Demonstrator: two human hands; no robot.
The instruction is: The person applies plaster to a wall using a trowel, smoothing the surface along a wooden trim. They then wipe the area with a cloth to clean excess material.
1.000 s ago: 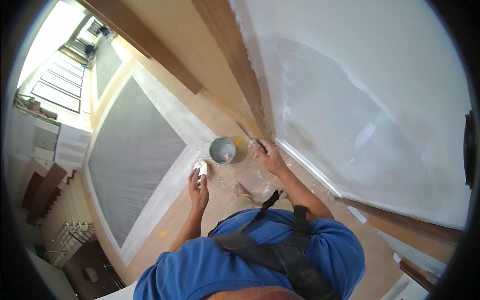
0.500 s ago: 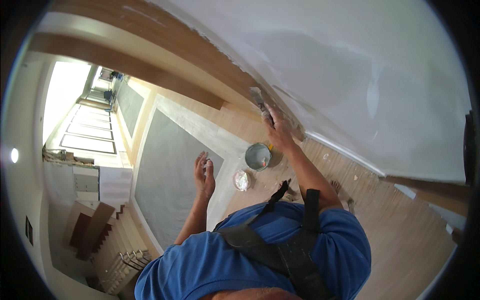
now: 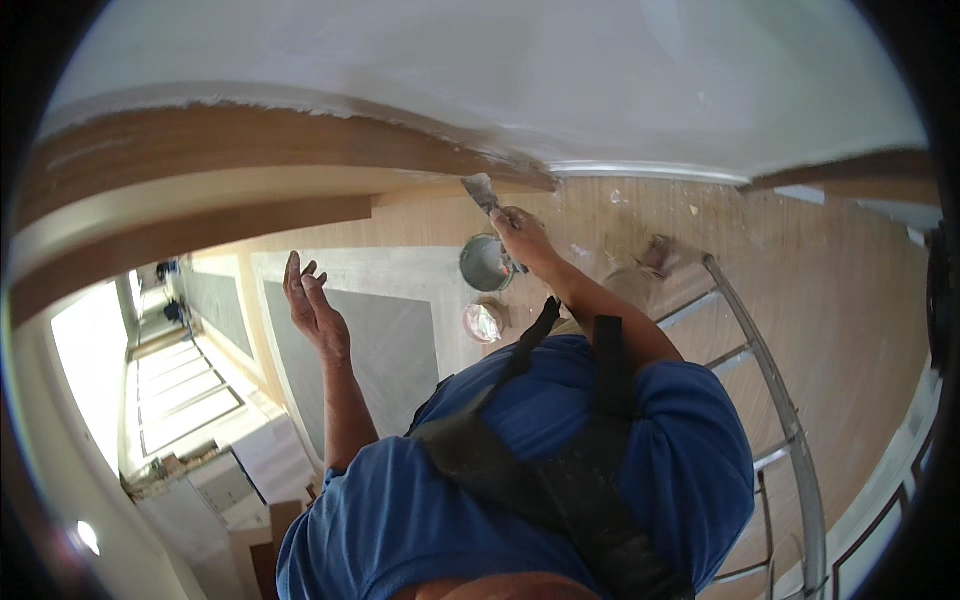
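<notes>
The right forearm runs from the blue sleeve toward 11 o'clock, elbow a little bent, and ends in a right hand (image 3: pixel 522 238) with fingers wrapped round the handle of a putty knife (image 3: pixel 480 190): a narrow, closed grip. The knife's blade juts out beyond the knuckles toward 10 or 11 o'clock, close to the lower edge of the brown wooden trim (image 3: pixel 270 138) in view; whether it touches cannot be told. From that grip, a grey bucket (image 3: pixel 467 258) with pale grey contents sits at 8 o'clock on the wood-look floor (image 3: pixel 850 290), and a round tub (image 3: pixel 484 321) with something whitish in it at 7 o'clock. The left hand (image 3: pixel 318 312), between 8 and 9 o'clock, is raised with the forearm pointing toward 11, its grip wide, thumb and fingers parted and loosely bent. A metal ladder (image 3: pixel 772 378) stands near 4 o'clock; the pale wall (image 3: pixel 600 80) spreads across 12.
</notes>
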